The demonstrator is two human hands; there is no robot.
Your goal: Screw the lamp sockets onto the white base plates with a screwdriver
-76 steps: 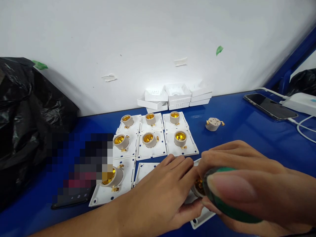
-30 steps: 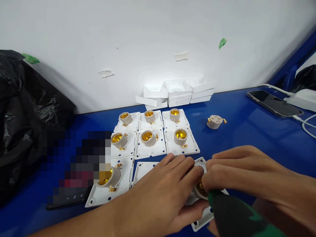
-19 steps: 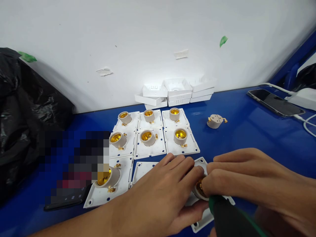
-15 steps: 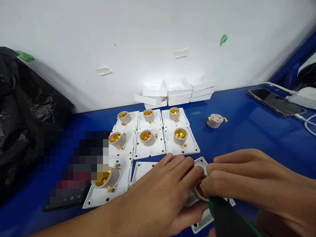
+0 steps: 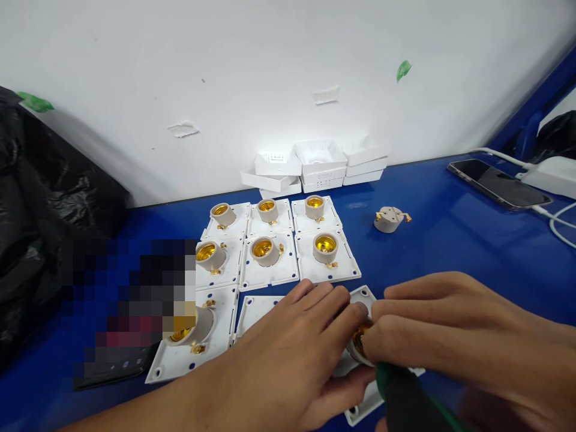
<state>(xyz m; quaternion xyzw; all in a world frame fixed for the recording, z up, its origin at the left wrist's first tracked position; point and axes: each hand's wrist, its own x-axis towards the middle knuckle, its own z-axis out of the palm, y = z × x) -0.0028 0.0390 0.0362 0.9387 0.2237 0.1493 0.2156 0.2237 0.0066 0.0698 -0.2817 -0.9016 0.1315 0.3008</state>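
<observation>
My left hand [image 5: 310, 342] is closed round a ceramic lamp socket [image 5: 357, 343] with a brass threaded inside, its fingers and thumb on either side. That socket sits on a square white plate [image 5: 366, 396], largely covered by my hands. My right hand [image 5: 432, 324] is wrapped round a green and black screwdriver [image 5: 400, 393], its fingertips at the socket's rim. The screwdriver's tip is hidden. Left of them, partly under my left forearm, lies another white plate [image 5: 254, 309]. Several more plates bearing sockets, among them a near-right socket [image 5: 324, 257], lie in rows beyond my left hand.
A loose socket [image 5: 389, 220] lies face down on the blue table [image 5: 418, 246]. White boxes [image 5: 321, 165] are stacked against the wall. A phone [image 5: 498, 185] with a white cable and charger [image 5: 555, 177] sits at right. A black plastic bag [image 5: 40, 222] and a partly blurred-out phone [image 5: 112, 366] are at left.
The whole view has shifted slightly, with things appearing a little further left. Both hands keep their hold on the socket and the screwdriver.
</observation>
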